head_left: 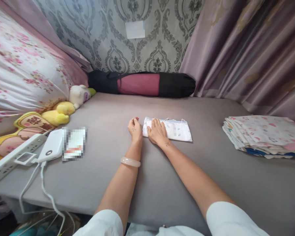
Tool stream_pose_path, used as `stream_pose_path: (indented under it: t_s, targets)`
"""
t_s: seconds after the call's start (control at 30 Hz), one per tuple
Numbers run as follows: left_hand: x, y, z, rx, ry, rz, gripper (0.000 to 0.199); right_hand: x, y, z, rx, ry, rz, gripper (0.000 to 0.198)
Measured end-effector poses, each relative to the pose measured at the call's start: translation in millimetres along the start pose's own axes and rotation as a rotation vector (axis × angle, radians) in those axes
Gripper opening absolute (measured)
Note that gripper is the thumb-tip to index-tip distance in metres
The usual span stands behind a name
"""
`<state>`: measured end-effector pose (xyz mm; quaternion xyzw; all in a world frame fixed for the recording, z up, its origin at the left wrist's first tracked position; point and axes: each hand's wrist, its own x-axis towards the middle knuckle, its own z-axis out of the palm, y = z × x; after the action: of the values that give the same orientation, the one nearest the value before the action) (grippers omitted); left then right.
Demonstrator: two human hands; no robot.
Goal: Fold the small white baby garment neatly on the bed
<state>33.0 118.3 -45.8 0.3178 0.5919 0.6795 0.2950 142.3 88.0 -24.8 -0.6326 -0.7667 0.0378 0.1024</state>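
A folded white cloth bag [179, 129] with small faint prints and thin cords along its far edge lies flat on the grey sheet. My right hand [158, 131] rests palm down on its left half, fingers stretched out. Just off the bag's left end, my left hand [135, 129] stands on its side with the fingers curled in; nothing shows in it. A pale bangle [130, 162] circles my left forearm.
On the right sits a stack of folded printed cloths [265, 134]. A black and dark-pink roll bag [139, 84] lies along the wall. At left are plush toys [60, 113], a white power bank [51, 146], a blurred rectangular item [75, 143] and a power strip [14, 159] with cables.
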Motion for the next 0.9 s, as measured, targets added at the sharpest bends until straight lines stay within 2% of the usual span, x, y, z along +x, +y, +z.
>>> stream_pose_path:
  t_s: [0.2, 0.33, 0.53, 0.73, 0.9]
  targets:
    - [-1, 1, 1, -0.1, 0.05, -0.021, 0.022, 3, -4, -11, 0.011, -0.097, 0.031, 0.06]
    - [-2, 5, 1, -0.152, 0.064, -0.033, 0.02, 6, -17, -17, 0.045, -0.071, -0.013, 0.058]
    - [-5, 12, 0, -0.167, 0.077, -0.033, 0.02, 13, -33, -12, 0.082, -0.087, -0.062, 0.06]
    - [-8, 16, 1, -0.171, 0.074, -0.043, 0.02, 14, -33, -4, 0.054, -0.125, -0.069, 0.06]
    - [-9, 17, 2, -0.166, 0.04, -0.034, 0.02, 18, -31, -8, 0.098, -0.18, -0.063, 0.06]
